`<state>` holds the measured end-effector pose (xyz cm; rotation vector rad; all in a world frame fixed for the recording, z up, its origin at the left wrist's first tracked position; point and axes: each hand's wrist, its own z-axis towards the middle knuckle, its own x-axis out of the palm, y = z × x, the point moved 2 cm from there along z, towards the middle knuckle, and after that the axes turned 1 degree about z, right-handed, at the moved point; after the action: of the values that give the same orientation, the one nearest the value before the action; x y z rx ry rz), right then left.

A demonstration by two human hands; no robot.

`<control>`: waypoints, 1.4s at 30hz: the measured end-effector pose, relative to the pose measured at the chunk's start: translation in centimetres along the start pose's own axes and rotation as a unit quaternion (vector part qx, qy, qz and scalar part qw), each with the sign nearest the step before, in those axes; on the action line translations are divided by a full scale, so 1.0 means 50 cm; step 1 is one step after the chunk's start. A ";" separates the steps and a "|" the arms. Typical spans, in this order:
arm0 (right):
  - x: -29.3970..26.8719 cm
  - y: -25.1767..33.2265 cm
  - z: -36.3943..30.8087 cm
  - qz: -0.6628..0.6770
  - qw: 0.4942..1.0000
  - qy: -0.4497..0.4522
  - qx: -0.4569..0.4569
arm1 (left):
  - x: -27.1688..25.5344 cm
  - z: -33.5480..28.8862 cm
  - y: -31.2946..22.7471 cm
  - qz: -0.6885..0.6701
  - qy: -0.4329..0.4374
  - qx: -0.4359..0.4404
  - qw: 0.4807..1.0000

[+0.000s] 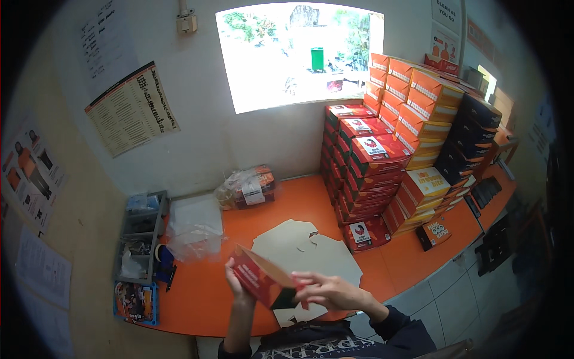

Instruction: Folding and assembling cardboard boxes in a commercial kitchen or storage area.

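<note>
Tilted between my hands is a partly folded red cardboard box, with a brown inside and a dark green end. My left hand grips its left edge, fingers behind the panel. At the right end, my right hand has its fingers bent round the corner beside the green part. Beneath the box lies a pile of flat, pale cardboard blanks with cut flaps and slots, spread on the orange table.
Stacked red boxes, orange-yellow boxes and dark boxes stand at the right. A plastic-wrapped bundle sits by the wall. On the left are a grey compartment tray, a clear plastic bag and a tape roll.
</note>
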<state>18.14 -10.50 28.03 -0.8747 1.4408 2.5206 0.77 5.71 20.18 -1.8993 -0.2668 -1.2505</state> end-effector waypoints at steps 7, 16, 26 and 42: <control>0.024 -0.070 -0.018 -0.098 0.957 -0.255 0.093 | 0.061 -0.072 0.102 -0.114 0.062 -0.183 0.974; 0.015 -0.071 -0.010 -0.044 0.989 -0.124 0.070 | 0.070 -0.068 0.103 -0.023 0.022 -0.081 0.996; 0.097 -0.122 -0.073 -0.024 0.924 -0.292 0.245 | 0.092 -0.107 0.147 0.672 0.069 0.192 0.712; 0.150 -0.074 -0.176 0.106 0.939 -0.148 0.293 | 0.069 -0.115 0.141 0.680 0.214 0.009 0.701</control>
<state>17.03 -17.07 17.86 -0.2369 2.0809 2.0146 2.63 -3.83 20.35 -1.1134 1.1854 -0.5166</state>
